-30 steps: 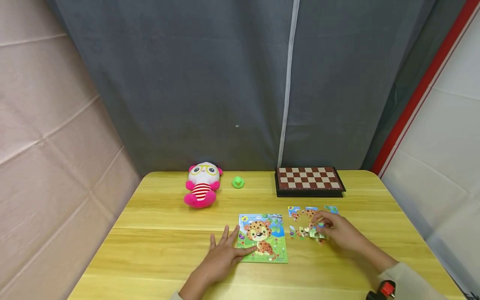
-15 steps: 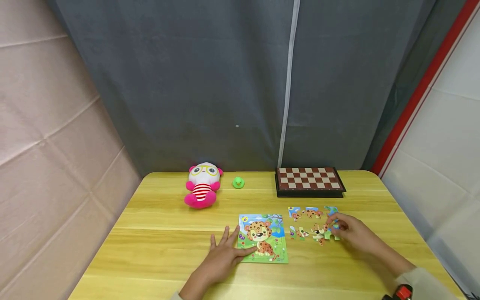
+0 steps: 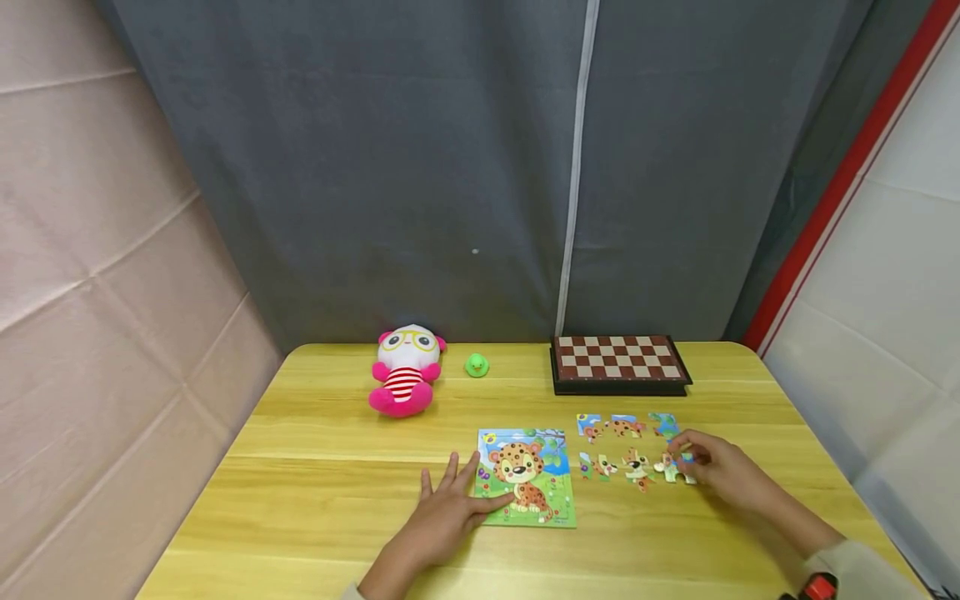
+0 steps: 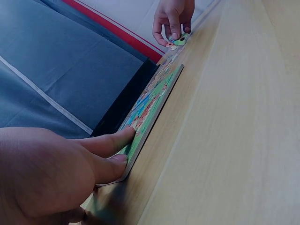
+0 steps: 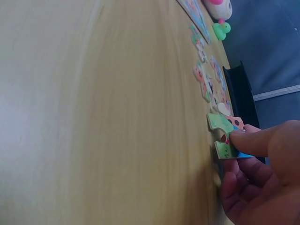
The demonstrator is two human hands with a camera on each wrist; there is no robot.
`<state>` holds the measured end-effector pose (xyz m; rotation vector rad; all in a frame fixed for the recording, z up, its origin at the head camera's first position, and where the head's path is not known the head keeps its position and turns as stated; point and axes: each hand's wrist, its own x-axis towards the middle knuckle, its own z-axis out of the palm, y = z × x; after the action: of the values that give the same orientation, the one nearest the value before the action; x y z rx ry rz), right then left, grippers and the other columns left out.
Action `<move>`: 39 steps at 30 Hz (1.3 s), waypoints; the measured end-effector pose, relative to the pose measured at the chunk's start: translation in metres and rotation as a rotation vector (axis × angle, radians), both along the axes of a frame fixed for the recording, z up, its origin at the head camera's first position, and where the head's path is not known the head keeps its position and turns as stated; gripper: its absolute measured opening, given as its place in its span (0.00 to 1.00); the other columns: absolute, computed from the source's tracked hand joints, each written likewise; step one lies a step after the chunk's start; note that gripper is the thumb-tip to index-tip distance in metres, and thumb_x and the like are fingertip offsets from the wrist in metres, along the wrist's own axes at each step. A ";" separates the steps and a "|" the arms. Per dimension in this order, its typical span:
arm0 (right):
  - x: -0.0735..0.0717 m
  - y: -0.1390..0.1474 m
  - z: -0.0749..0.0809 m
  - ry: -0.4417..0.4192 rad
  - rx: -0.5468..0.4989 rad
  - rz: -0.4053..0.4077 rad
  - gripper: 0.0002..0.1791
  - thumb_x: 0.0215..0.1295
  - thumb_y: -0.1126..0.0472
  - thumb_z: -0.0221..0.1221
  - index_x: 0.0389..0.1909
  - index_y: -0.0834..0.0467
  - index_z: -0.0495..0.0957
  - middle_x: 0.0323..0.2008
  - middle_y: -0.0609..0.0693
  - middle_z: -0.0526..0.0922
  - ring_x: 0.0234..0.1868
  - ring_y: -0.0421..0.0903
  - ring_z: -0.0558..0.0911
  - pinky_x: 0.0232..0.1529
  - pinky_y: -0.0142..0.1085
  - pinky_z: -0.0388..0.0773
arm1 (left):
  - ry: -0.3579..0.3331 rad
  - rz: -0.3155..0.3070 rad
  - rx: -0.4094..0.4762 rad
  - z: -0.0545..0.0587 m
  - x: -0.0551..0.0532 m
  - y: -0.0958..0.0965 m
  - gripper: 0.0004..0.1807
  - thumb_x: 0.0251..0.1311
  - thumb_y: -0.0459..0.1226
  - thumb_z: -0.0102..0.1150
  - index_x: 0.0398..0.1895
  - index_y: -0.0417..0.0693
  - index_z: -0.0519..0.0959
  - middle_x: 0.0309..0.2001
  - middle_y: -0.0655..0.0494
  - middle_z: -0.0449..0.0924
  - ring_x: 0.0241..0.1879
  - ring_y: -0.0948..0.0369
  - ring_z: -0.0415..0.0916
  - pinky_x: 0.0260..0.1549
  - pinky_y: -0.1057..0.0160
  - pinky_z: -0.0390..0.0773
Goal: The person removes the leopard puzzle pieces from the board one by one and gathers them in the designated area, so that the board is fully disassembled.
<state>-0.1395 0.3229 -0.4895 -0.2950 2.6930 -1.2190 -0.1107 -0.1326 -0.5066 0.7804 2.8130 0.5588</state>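
A square puzzle board with a cartoon leopard picture lies on the table. My left hand rests on its left side, fingers spread, the thumb reaching onto the picture. To the right, my right hand pinches a green and blue puzzle piece between thumb and fingers. An orange spotted piece shows right behind it; whether the two are joined I cannot tell. Loose puzzle pieces lie in two rows beside the board, among them a leopard piece in the near row and a blue-topped piece in the far row.
A pink and white plush panda lies at the back left of the wooden table. A small green toy duck is beside it. Farther right is a brown checkered game board. Behind the table hangs a grey curtain.
My right hand has moved to the right with the green and blue puzzle piece, uncovering leopard pieces in the near row. The left hand has stayed on the board.
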 end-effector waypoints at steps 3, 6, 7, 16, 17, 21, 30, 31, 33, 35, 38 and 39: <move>0.000 0.001 -0.004 0.028 0.028 -0.005 0.11 0.70 0.71 0.61 0.50 0.59 0.80 0.31 0.49 0.76 0.29 0.38 0.69 0.28 0.32 0.69 | -0.011 0.005 -0.007 -0.001 0.000 0.000 0.25 0.75 0.46 0.54 0.66 0.91 0.71 0.84 0.46 0.42 0.79 0.31 0.37 0.64 0.16 0.37; 0.000 0.002 -0.008 0.065 0.053 -0.016 0.10 0.69 0.71 0.62 0.48 0.58 0.81 0.38 0.49 0.82 0.33 0.36 0.72 0.31 0.31 0.73 | -0.010 0.007 -0.009 -0.002 0.000 0.000 0.25 0.75 0.46 0.54 0.66 0.92 0.71 0.84 0.46 0.42 0.79 0.32 0.37 0.64 0.16 0.37; -0.001 0.002 -0.009 0.079 0.063 -0.013 0.10 0.69 0.71 0.63 0.48 0.58 0.81 0.40 0.49 0.83 0.35 0.36 0.72 0.33 0.31 0.73 | -0.010 0.007 -0.010 -0.002 0.000 0.000 0.25 0.75 0.46 0.53 0.66 0.92 0.71 0.84 0.46 0.41 0.79 0.32 0.37 0.64 0.16 0.37; -0.002 0.002 -0.013 0.127 0.089 0.011 0.11 0.67 0.72 0.64 0.47 0.57 0.83 0.48 0.52 0.83 0.42 0.38 0.76 0.38 0.31 0.76 | -0.012 0.009 -0.012 -0.003 -0.001 -0.001 0.25 0.75 0.46 0.53 0.66 0.93 0.70 0.84 0.47 0.41 0.79 0.32 0.36 0.64 0.16 0.37; -0.002 0.003 -0.013 0.127 0.091 0.017 0.11 0.67 0.72 0.63 0.47 0.57 0.83 0.49 0.53 0.83 0.43 0.38 0.76 0.38 0.31 0.76 | -0.011 0.008 -0.013 -0.003 -0.001 -0.001 0.25 0.75 0.46 0.53 0.66 0.93 0.70 0.84 0.47 0.41 0.79 0.32 0.37 0.64 0.16 0.37; -0.003 0.004 -0.014 0.115 0.084 0.035 0.11 0.68 0.71 0.63 0.48 0.58 0.83 0.49 0.54 0.81 0.44 0.39 0.75 0.39 0.31 0.76 | -0.002 0.005 -0.011 -0.003 -0.001 -0.001 0.24 0.75 0.47 0.53 0.66 0.92 0.71 0.84 0.46 0.42 0.79 0.32 0.37 0.64 0.16 0.38; -0.003 0.005 -0.013 0.088 0.061 0.035 0.10 0.69 0.71 0.62 0.49 0.60 0.83 0.49 0.54 0.80 0.44 0.38 0.74 0.40 0.30 0.75 | -0.002 0.005 -0.003 -0.002 -0.001 -0.001 0.24 0.75 0.47 0.53 0.66 0.92 0.71 0.84 0.45 0.43 0.79 0.31 0.37 0.64 0.16 0.38; -0.003 0.004 -0.013 0.086 0.060 0.032 0.10 0.69 0.71 0.62 0.49 0.60 0.83 0.48 0.54 0.80 0.43 0.37 0.74 0.39 0.30 0.75 | -0.006 0.008 0.003 -0.002 -0.001 -0.001 0.24 0.75 0.47 0.52 0.66 0.92 0.71 0.84 0.46 0.42 0.79 0.31 0.37 0.64 0.16 0.37; -0.003 0.005 -0.013 0.084 0.055 0.028 0.10 0.69 0.71 0.62 0.49 0.61 0.83 0.48 0.54 0.80 0.42 0.37 0.73 0.38 0.30 0.74 | -0.015 0.016 0.014 -0.002 -0.001 -0.001 0.24 0.76 0.47 0.52 0.66 0.93 0.71 0.84 0.46 0.42 0.79 0.32 0.36 0.65 0.17 0.36; -0.002 0.004 -0.013 0.073 0.051 0.024 0.11 0.69 0.71 0.61 0.50 0.61 0.83 0.48 0.54 0.80 0.41 0.36 0.72 0.38 0.30 0.73 | -0.023 0.020 0.022 -0.001 -0.001 -0.001 0.24 0.76 0.47 0.52 0.65 0.93 0.71 0.84 0.47 0.43 0.79 0.32 0.36 0.65 0.17 0.36; -0.002 0.004 -0.013 0.064 0.045 0.014 0.11 0.70 0.71 0.61 0.50 0.62 0.82 0.49 0.55 0.80 0.42 0.36 0.72 0.38 0.30 0.74 | -0.017 0.014 0.029 0.001 0.000 -0.001 0.24 0.75 0.46 0.53 0.65 0.92 0.72 0.83 0.45 0.44 0.79 0.31 0.37 0.64 0.16 0.37; -0.001 0.004 -0.012 0.062 0.044 0.009 0.11 0.70 0.71 0.61 0.51 0.62 0.82 0.49 0.55 0.80 0.42 0.36 0.73 0.39 0.30 0.74 | -0.008 0.008 0.027 0.001 0.000 -0.001 0.24 0.75 0.45 0.54 0.65 0.91 0.73 0.83 0.44 0.44 0.79 0.30 0.37 0.64 0.15 0.37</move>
<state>-0.1406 0.3268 -0.5020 -0.3440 2.7636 -1.1656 -0.1103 -0.1337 -0.5057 0.7696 2.8079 0.6015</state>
